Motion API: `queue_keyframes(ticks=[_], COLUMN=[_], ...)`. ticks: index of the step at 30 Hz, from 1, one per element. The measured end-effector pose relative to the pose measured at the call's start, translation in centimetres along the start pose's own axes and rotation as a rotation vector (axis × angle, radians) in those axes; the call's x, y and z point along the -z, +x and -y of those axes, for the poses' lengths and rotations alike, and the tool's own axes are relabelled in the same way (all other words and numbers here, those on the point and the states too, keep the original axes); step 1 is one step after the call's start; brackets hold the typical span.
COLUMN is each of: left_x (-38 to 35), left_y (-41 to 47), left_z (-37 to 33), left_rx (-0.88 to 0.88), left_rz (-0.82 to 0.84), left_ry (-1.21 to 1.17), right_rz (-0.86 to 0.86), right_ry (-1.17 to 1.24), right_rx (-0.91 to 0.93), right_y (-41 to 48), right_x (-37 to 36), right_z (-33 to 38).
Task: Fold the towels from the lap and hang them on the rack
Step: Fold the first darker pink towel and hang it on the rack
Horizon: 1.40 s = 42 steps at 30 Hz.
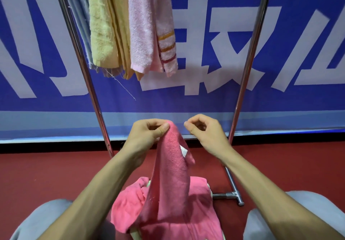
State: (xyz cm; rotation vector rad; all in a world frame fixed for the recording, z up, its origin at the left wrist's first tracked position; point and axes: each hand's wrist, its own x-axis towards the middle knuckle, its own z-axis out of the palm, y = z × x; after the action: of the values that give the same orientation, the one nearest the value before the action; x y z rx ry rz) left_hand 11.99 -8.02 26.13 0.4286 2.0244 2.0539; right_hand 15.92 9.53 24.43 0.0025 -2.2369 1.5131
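Pink towel [171, 174], corner pinched in left hand [147, 135], tail on lap, right hand [205, 133] just beside, fingers curled on nothing, steel rack [247, 68] behind, pale hung towels [141, 34].

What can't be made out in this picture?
1. Rack: top bar cut off by the head view's upper edge.
2. Lap towels: count hidden, head view, under the held-up pink towel the left hand pinches.
3. Label: print too small, head view.
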Motion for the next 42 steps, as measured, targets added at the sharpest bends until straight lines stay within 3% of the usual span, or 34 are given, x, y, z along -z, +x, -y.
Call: queue_keyframes(ticks=[7, 11, 14, 17, 20, 22, 26, 29, 32, 35, 39, 42], left_x=[0.2, 0.5, 0.5, 0.6, 1.1, 1.5, 2.0, 1.9, 2.0, 2.2, 1.7, 1.5], left_y=[-0.3, -0.2, 0.2, 0.6, 0.9, 1.2, 1.1, 1.0, 1.1, 1.2, 0.7, 0.2], left_z=[-0.5, -0.6, -0.3, 0.0, -0.1, -0.1, 0.2, 0.5, 0.9, 0.7, 0.1, 0.1], left_rx=[-0.268, -0.346, -0.273, -0.073, 0.045, 0.02, -0.211, -0.284, -0.247, -0.21, -0.298, -0.328], left_rz=[0.04, -0.021, -0.127, -0.185, -0.229, -0.264, -0.278, -0.193, -0.122, -0.162, -0.219, -0.247], left_ry=[0.324, 0.407, 0.434, 0.244, 0.108, 0.127, 0.716, 0.896, 1.041, 1.038, 0.952, 0.876], right_rz=[0.424, 0.403, 0.42, 0.542, 0.479, 0.441, 0.363, 0.294, 0.243, 0.145, 0.006, 0.071], right_ry=[-0.137, -0.205, -0.265, -0.382, -0.426, -0.414, -0.596, -0.651, -0.611, -0.604, -0.676, -0.679], right_rx=[0.03, 0.074, 0.082, 0.069, 0.041, 0.024, 0.051, 0.068, 0.079, 0.092, 0.059, 0.014], right_y=[-1.0, -0.9, -0.8, -0.7, -0.3, -0.2, 0.1, 0.5, 0.8, 1.0, 1.5, 1.5], right_x=[-0.6, -0.5, -0.4, 0.7, 1.9, 2.1, 2.4, 3.2, 3.4, 3.8, 4.8, 4.7], right_z=[-0.2, -0.1, 0.0, 0.4, 0.5, 0.4, -0.3, -0.7, -0.5, -0.4, -0.3, -0.4])
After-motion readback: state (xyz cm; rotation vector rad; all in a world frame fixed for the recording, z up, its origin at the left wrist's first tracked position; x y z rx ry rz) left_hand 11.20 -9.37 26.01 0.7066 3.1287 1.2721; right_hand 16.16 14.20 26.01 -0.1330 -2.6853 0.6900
